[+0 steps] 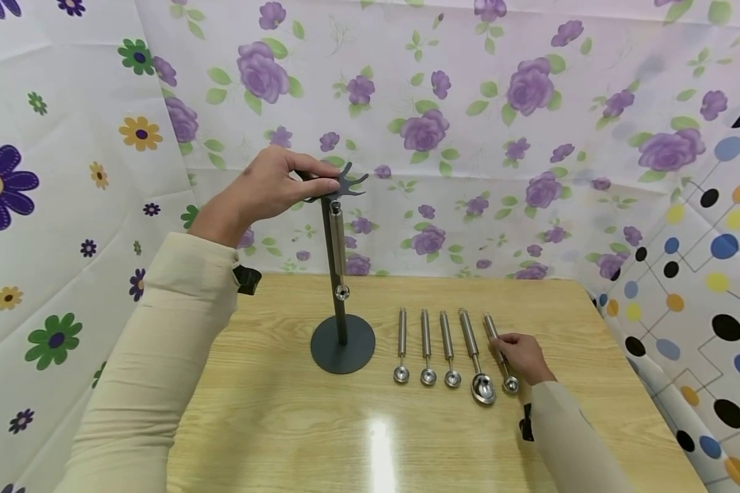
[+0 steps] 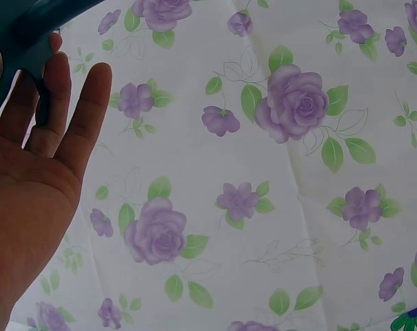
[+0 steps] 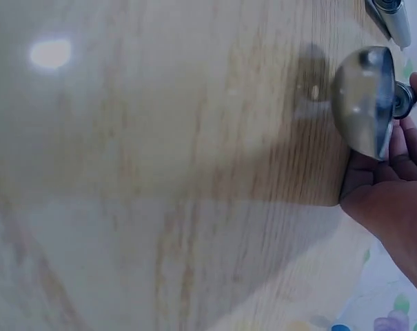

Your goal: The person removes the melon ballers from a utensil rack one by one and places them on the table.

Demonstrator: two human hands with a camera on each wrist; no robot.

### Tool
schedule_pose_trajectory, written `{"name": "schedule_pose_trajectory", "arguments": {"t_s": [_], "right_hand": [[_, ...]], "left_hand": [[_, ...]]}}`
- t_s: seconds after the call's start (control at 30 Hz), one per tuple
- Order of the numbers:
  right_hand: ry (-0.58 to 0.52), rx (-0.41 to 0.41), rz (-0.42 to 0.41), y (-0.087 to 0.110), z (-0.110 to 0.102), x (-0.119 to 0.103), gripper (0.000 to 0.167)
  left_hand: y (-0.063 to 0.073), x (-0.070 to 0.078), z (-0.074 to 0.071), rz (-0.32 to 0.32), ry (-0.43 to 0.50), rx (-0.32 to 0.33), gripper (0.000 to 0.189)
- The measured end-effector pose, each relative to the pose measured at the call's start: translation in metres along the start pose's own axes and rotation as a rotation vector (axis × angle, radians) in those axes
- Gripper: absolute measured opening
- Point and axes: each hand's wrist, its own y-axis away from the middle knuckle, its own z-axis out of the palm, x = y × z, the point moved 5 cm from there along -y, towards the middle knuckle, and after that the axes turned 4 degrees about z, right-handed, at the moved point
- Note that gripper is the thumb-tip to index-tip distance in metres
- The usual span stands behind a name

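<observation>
My left hand (image 1: pixel 277 179) pinches the hooked top of a dark metal utensil stand (image 1: pixel 339 301) between thumb and fingers. From one of its hooks hangs a steel melon baller (image 1: pixel 338 239). In the left wrist view, the fingers (image 2: pixel 91 103) lie around the stand's dark prongs (image 2: pixel 39 48). At the right end of a row on the table, my right hand (image 1: pixel 526 356) pinches the handle of a small melon baller (image 1: pixel 509 385). Just left of it lies a larger oval scoop (image 1: pixel 483 388), its bowl big in the right wrist view, partly covering the right hand (image 3: pixel 394 186).
Several slim melon ballers, among them one at the row's left end (image 1: pixel 401 342), lie side by side with handles pointing away. They rest on a wooden table (image 1: pixel 271 424). Flower-printed cloth (image 1: pixel 469 89) hangs behind, and a dotted cloth (image 1: pixel 703 287) borders the right.
</observation>
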Motion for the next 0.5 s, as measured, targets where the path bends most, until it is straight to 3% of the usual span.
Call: {"name": "schedule_pose_trajectory", "arguments": {"t_s": [0.5], "right_hand": [[0.033,0.009,0.056,-0.0052,0.0001,-0.0067,0.045]], "left_hand": [[-0.0010,0.0007,0.0011,-0.001,0.016,0.006,0.029]]}}
